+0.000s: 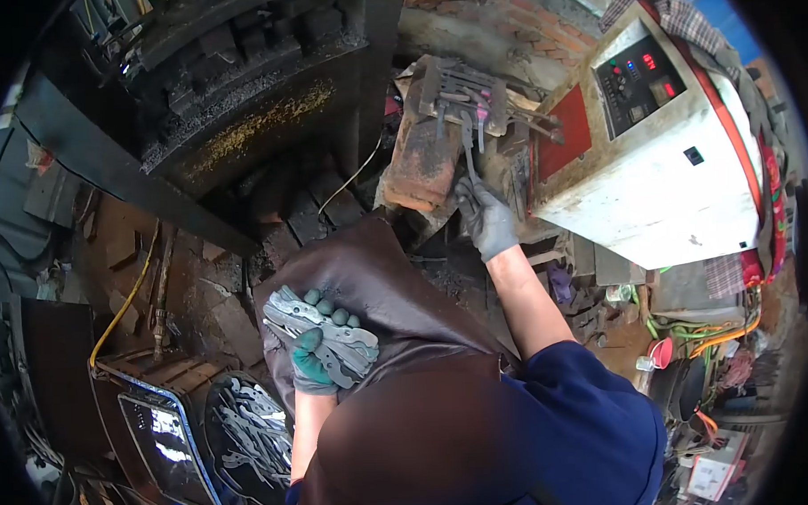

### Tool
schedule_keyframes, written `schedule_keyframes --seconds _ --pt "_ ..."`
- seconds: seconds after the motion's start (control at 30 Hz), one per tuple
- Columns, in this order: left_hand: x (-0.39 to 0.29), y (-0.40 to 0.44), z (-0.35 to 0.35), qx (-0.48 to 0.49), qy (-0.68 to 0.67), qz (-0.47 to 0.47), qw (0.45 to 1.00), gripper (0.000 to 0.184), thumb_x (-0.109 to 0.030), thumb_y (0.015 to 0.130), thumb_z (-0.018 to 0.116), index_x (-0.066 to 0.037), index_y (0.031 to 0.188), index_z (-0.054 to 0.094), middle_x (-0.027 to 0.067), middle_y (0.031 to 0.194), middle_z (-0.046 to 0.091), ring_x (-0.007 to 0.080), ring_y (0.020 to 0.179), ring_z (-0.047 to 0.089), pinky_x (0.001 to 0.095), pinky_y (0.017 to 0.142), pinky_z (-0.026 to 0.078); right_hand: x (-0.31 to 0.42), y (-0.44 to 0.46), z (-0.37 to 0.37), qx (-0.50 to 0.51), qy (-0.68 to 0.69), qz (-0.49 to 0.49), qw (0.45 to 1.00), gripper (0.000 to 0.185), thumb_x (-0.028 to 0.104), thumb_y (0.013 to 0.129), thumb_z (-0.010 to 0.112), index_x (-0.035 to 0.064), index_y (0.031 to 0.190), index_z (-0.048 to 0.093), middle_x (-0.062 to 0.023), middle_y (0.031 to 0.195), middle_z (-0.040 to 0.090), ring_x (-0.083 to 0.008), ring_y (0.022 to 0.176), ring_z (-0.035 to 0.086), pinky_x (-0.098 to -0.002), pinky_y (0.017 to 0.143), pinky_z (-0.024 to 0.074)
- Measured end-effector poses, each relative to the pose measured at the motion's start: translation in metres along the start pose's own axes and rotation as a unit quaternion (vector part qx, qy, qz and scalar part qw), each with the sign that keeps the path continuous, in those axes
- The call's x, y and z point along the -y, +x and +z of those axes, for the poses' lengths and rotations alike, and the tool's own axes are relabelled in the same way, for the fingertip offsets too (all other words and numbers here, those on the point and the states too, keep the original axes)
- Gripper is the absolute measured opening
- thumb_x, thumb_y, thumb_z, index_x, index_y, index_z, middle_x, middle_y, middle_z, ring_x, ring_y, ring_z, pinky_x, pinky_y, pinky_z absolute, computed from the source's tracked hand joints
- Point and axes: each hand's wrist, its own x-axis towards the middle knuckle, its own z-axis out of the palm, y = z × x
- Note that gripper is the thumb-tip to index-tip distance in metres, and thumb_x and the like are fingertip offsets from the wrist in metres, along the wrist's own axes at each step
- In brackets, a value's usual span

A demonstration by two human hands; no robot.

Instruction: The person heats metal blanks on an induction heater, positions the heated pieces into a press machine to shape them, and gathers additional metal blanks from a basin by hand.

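Observation:
My left hand (308,356), in a grey-green glove, is wrapped round a bundle of flat grey metal pieces (347,342) above the brown apron (369,271). Farther forward on the right, my right hand (487,216), in a grey glove, has its fingers closed round the lower end of a long metal piece (470,148). The upper end of that piece reaches the metal block (496,93), where other pieces lie, some glowing pink. A reddish brick (419,167) sits just left of it.
A white control cabinet (651,190) with red digits stands at the right. A large dark machine (266,115) fills the upper left. Many metal pieces lie in a dark basin (250,427) at the lower left, beside a blue-edged frame (184,438).

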Motion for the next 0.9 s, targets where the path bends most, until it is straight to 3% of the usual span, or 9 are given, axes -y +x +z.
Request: schedule_keyframes --seconds 0.23,0.37,0.4,0.5,0.63,0.7,0.77,0.83,0.9 --pt "0.000 -0.002 0.002 -0.008 0.003 0.005 1.000 0.061 -0.006 0.073 0.071 -0.012 0.128 0.047 0.0033 0.110 0.055 0.0220 0.100 0.056 0.0418 0.096 0.045 -0.007 0.059 0.032 -0.056 -0.003 -0.043 0.998 0.020 0.011 0.094 0.054 0.0005 0.111 0.054 -0.0144 0.104 0.064 -0.0238 0.095 0.064 -0.0318 0.075 0.0549" --pt "-0.002 -0.002 0.003 -0.011 0.004 0.011 1.000 0.060 -0.006 0.072 0.071 -0.012 0.128 0.048 0.0042 0.110 0.057 0.0231 0.101 0.056 0.0427 0.095 0.046 -0.008 0.069 0.041 -0.110 0.018 0.014 0.994 0.009 0.012 0.093 0.059 0.0054 0.098 0.060 -0.0074 0.088 0.065 -0.0164 0.078 0.065 -0.0259 0.066 0.0550" --pt "-0.002 -0.002 -0.004 -0.002 -0.003 0.012 1.000 0.063 -0.007 0.071 0.072 -0.011 0.129 0.047 0.0047 0.111 0.057 0.0249 0.101 0.057 0.0442 0.095 0.046 -0.011 0.076 0.034 -0.036 -0.016 0.048 0.998 0.018 0.026 0.091 0.063 0.0075 0.091 0.061 -0.0024 0.076 0.063 -0.0120 0.061 0.060 -0.0235 0.053 0.0496" --pt "-0.004 -0.003 -0.002 -0.023 -0.006 0.010 1.000 0.066 -0.007 0.069 0.073 -0.009 0.130 0.046 0.0058 0.111 0.056 0.0268 0.102 0.057 0.0457 0.096 0.046 -0.015 0.058 0.129 0.092 -0.110 0.033 0.989 0.017 0.025 0.092 0.062 0.0080 0.088 0.063 -0.0006 0.068 0.062 -0.0103 0.056 0.058 -0.0219 0.051 0.0474" --pt "-0.007 0.000 -0.007 -0.014 -0.047 -0.007 0.999 0.065 -0.001 0.069 0.067 -0.005 0.130 0.045 0.0094 0.110 0.057 0.0289 0.100 0.057 0.0454 0.095 0.046 -0.034 0.047 0.285 0.276 -0.223 0.017 0.935 0.028 0.029 0.095 0.056 0.0020 0.092 0.061 -0.0079 0.072 0.064 -0.0158 0.059 0.059 -0.0278 0.053 0.0451" --pt "-0.009 0.000 -0.007 -0.003 -0.054 0.001 0.999 0.065 -0.001 0.070 0.066 -0.005 0.131 0.044 0.0097 0.112 0.056 0.0297 0.102 0.058 0.0457 0.095 0.046 -0.047 0.063 0.337 0.312 -0.260 0.047 0.912 0.029 0.033 0.094 0.056 0.0051 0.094 0.063 -0.0040 0.076 0.064 -0.0126 0.063 0.057 -0.0255 0.056 0.0443" --pt "-0.011 -0.004 -0.001 -0.040 -0.029 -0.017 0.999 0.066 -0.007 0.071 0.069 -0.008 0.132 0.044 0.0082 0.113 0.057 0.0284 0.105 0.057 0.0465 0.095 0.046 -0.071 0.083 0.372 0.292 -0.068 0.163 0.940 0.023 0.025 0.094 0.055 0.0038 0.096 0.063 -0.0048 0.078 0.064 -0.0126 0.063 0.057 -0.0245 0.057 0.0456" --pt "-0.013 -0.003 -0.009 0.035 -0.102 -0.029 0.994 0.068 -0.001 0.072 0.064 -0.004 0.136 0.039 0.0106 0.122 0.054 0.0312 0.113 0.055 0.0449 0.100 0.044 -0.078 0.074 0.350 0.347 -0.144 0.087 0.923 0.019 0.016 0.094 0.053 0.0027 0.102 0.063 -0.0036 0.075 0.062 -0.0109 0.060 0.054 -0.0227 0.053 0.0451" --pt "-0.015 -0.007 -0.006 0.034 -0.075 -0.013 0.996 0.064 -0.001 0.074 0.062 -0.003 0.135 0.041 0.0135 0.127 0.053 0.0315 0.118 0.053 0.0452 0.102 0.042 -0.087 0.059 0.311 0.547 0.013 0.244 0.801 0.025 0.014 0.094 0.052 0.0018 0.114 0.062 0.0000 0.069 0.058 -0.0112 0.055 0.050 -0.0225 0.050 0.0424"
